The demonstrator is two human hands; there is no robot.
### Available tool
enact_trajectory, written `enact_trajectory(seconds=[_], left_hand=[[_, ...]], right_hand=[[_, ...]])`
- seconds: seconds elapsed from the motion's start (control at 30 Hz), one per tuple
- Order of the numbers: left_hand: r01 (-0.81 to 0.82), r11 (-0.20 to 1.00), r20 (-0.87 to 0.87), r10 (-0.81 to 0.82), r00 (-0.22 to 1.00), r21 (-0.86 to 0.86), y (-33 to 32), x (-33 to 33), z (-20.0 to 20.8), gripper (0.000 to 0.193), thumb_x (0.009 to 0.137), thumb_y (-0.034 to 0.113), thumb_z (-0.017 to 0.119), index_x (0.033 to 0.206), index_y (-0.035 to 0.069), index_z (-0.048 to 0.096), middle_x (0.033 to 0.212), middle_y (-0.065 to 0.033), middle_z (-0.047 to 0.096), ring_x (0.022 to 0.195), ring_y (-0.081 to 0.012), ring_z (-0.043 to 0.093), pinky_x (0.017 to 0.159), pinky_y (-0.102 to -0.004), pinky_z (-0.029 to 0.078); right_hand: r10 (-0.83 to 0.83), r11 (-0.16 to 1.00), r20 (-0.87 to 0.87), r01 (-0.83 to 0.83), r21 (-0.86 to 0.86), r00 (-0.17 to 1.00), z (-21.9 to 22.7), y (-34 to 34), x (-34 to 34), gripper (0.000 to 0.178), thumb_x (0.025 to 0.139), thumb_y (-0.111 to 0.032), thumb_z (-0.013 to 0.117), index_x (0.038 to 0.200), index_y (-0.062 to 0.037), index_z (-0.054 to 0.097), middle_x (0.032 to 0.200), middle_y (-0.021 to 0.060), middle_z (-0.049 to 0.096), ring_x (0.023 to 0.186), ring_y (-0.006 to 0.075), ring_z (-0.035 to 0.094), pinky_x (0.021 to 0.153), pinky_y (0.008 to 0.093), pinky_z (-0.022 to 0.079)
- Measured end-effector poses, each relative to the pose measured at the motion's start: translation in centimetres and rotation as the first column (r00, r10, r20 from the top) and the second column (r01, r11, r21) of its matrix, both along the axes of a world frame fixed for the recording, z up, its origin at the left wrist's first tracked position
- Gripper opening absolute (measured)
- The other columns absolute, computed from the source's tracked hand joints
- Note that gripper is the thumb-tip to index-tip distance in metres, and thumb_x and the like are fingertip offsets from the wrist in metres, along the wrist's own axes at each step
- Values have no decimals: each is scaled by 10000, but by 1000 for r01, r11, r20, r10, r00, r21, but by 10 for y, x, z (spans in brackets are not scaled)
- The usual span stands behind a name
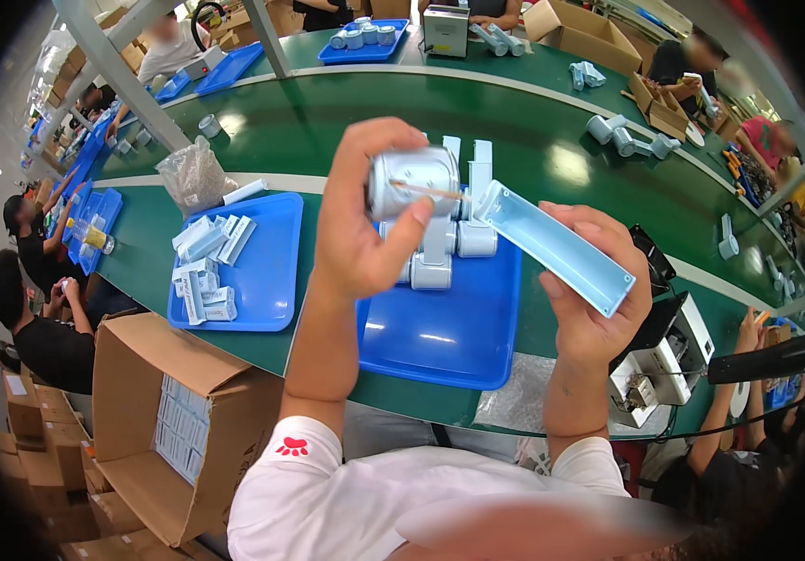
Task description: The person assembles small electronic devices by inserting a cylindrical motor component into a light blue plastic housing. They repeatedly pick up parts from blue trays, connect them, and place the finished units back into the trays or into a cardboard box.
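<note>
Held up over the middle of the bench, a light blue cylindrical housing (pixel 413 179) sits in my left hand (pixel 365 206), whose fingers and thumb wrap round it. A thin pale reddish strand crosses its front; I cannot tell where it ends. My right hand (pixel 603 280) grips a long light blue trough-shaped shell (pixel 552 243), tilted, with its hollow side facing me. The shell's upper end is near the housing. Beneath both hands is a blue tray (pixel 440 351), with several similar light blue parts (pixel 431 269) grouped at its far end.
On the left, another blue tray (pixel 276 280) holds small pale blue pieces (pixel 204 238), beside a clear plastic bag (pixel 192 178). An open carton (pixel 140 449) stands lower left. A white machine (pixel 664 360) is at right. Beyond runs a green conveyor (pixel 309 112); other people work around.
</note>
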State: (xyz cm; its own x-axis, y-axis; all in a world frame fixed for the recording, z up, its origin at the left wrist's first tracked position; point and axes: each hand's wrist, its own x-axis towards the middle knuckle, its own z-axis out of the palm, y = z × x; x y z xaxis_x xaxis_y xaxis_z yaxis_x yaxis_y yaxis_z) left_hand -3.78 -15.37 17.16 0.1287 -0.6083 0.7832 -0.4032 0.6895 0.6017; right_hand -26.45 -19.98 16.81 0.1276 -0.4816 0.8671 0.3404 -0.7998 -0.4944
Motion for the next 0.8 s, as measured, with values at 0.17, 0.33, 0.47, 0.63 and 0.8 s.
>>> enact_trajectory(seconds=[0.17, 0.33, 0.47, 0.63, 0.8], left_hand=[[-52, 998, 80, 53, 995, -22, 5, -17, -2, 477, 775, 7, 644, 1242, 1, 546, 1243, -161, 545, 1123, -254, 565, 990, -345, 446], [-160, 985, 145, 168, 975, -63, 6, -18, 1, 471, 781, 7, 641, 1244, 3, 557, 1259, -162, 544, 1141, -249, 561, 992, -339, 447], [-159, 986, 160, 166, 973, -54, 12, -18, 5, 465, 777, 3, 644, 1235, 1, 565, 1247, -170, 545, 1138, -258, 564, 988, -343, 449], [-87, 996, 179, 89, 980, -18, 15, -15, 2, 479, 770, 5, 673, 1239, 8, 571, 1231, -183, 551, 1121, -298, 571, 977, -366, 455], [-46, 998, 183, 53, 982, -45, 14, -12, 6, 556, 765, 38, 757, 1290, 25, 573, 1226, -199, 578, 1104, -363, 586, 952, -403, 475]], right_hand=[[132, 990, 67, -129, -49, 989, 4, 4, -9, 470, 775, -85, 865, 1163, 27, 623, 1118, 261, 673, 1048, 365, 695, 928, 465, 576], [104, 988, 86, -93, -121, 991, 8, 9, -14, 467, 769, -117, 873, 1145, 9, 627, 1108, 260, 666, 1026, 384, 700, 932, 500, 582], [30, 996, 8, -29, -86, 1000, 8, 7, -13, 485, 754, -110, 881, 1145, 12, 619, 1113, 250, 666, 1025, 378, 701, 945, 513, 578], [76, 996, 56, -73, -54, 996, 8, 6, -7, 460, 747, -82, 879, 1126, 16, 639, 1112, 248, 673, 1043, 363, 697, 942, 484, 576], [47, 998, -29, -48, -35, 998, 5, 0, -7, 446, 752, -44, 864, 1135, 38, 650, 1113, 244, 684, 1048, 344, 692, 932, 436, 566]])
